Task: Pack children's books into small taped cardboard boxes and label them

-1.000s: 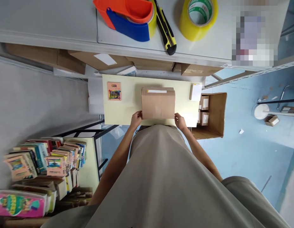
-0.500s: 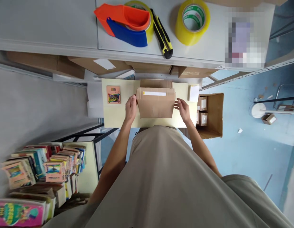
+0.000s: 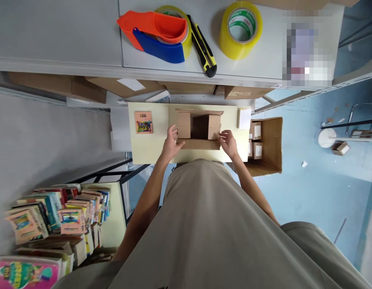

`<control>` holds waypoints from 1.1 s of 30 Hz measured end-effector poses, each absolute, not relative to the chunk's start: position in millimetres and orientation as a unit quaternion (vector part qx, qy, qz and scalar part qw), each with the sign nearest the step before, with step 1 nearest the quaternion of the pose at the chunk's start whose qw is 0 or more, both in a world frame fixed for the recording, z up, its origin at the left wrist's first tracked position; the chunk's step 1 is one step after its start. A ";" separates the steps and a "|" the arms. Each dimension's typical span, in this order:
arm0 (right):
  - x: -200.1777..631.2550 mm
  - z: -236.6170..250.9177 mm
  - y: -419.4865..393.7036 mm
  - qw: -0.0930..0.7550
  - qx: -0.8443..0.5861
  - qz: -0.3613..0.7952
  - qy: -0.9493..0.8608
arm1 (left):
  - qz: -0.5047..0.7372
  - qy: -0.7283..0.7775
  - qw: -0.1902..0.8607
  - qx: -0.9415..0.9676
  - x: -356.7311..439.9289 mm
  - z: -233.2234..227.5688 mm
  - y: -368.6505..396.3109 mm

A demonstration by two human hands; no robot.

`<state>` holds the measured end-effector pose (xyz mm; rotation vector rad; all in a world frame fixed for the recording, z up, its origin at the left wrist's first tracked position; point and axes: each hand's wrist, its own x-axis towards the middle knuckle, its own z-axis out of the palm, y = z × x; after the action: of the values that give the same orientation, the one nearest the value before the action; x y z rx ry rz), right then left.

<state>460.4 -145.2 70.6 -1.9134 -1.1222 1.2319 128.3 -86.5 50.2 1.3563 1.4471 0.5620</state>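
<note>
A small cardboard box (image 3: pixel 199 144) stands on the cream tabletop (image 3: pixel 152 150) in front of me, its top facing up. Its two short flaps are folded inward with a dark gap between them, and the long flaps are spread outward. At the box's left end, my left hand (image 3: pixel 171 146) has its fingers apart, the thumb touching the near left corner. My right hand (image 3: pixel 229 143) is at the right end, bent fingertips closed on the edge by the right short flap. The box's inside is too dark to make out.
A small illustrated book (image 3: pixel 143 122) lies left, a white pad (image 3: pixel 244 119) right. A large carton (image 3: pixel 271 146) holds smaller boxes. On the upper shelf are a tape dispenser (image 3: pixel 158 42), box cutter (image 3: pixel 203 48) and tape roll (image 3: pixel 226 42). Books (image 3: pixel 71 216) are stacked lower left.
The box has turned from showing a labelled side to showing its flapped top. My left hand has spread its fingers at the left corner; my right hand has moved slightly down and left.
</note>
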 end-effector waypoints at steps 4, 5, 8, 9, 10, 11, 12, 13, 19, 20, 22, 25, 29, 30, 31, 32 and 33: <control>450.6 72.4 -137.4 0.190 -0.699 0.420 -0.547 | 0.148 0.555 0.438 0.691 136.5 66.3 -88.9; 445.3 71.6 -136.6 0.158 -0.700 0.399 -0.571 | 0.134 0.550 0.423 0.708 140.7 68.4 -89.4; 425.3 67.5 -136.5 0.101 -0.704 0.355 -0.606 | 0.144 0.536 0.408 0.725 154.4 68.2 -89.7; 418.5 66.4 -136.8 0.103 -0.706 0.345 -0.610 | 0.158 0.535 0.411 0.721 158.3 67.1 -89.6; 412.1 66.0 -137.0 0.114 -0.707 0.335 -0.613 | 0.171 0.536 0.415 0.715 161.4 66.3 -89.5; 406.3 66.3 -137.0 0.130 -0.706 0.324 -0.617 | 0.181 0.538 0.419 0.709 163.8 66.0 -89.6; 401.5 67.5 -136.7 0.147 -0.703 0.313 -0.622 | 0.186 0.539 0.421 0.705 165.1 66.6 -90.0; 397.9 69.5 -136.1 0.161 -0.697 0.306 -0.628 | 0.185 0.541 0.419 0.705 165.4 68.2 -90.6; 410.7 88.4 -135.8 0.159 -0.704 0.309 -0.619 | 0.144 0.562 0.349 0.736 144.1 86.6 -98.7; 418.6 90.7 -137.4 0.164 -0.710 0.312 -0.609 | 0.148 0.575 0.337 0.731 137.7 87.7 -99.7; 436.0 92.9 -141.2 0.186 -0.721 0.329 -0.580 | 0.160 0.602 0.324 0.712 125.5 85.5 -100.7; 457.0 89.1 -144.8 0.238 -0.735 0.380 -0.508 | 0.173 0.618 0.332 0.691 114.2 71.9 -99.1; 462.2 77.2 -146.4 0.312 -0.742 0.416 -0.422 | 0.169 0.611 0.378 0.674 117.0 46.3 -93.0; 460.2 74.5 -147.5 0.329 -0.742 0.418 -0.409 | 0.173 0.610 0.390 0.668 119.9 40.8 -91.3; 457.7 72.2 -149.4 0.344 -0.741 0.419 -0.396 | 0.179 0.608 0.401 0.661 123.1 36.1 -89.6; 454.9 70.6 -151.9 0.356 -0.741 0.421 -0.382 | 0.186 0.606 0.410 0.656 126.5 32.4 -88.2; 452.4 69.8 -154.9 0.364 -0.743 0.424 -0.368 | 0.194 0.602 0.418 0.652 129.7 29.8 -87.1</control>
<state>452.4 -154.9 69.8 -1.9112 -0.9475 1.0899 129.7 -87.1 29.8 1.6358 1.5098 0.4865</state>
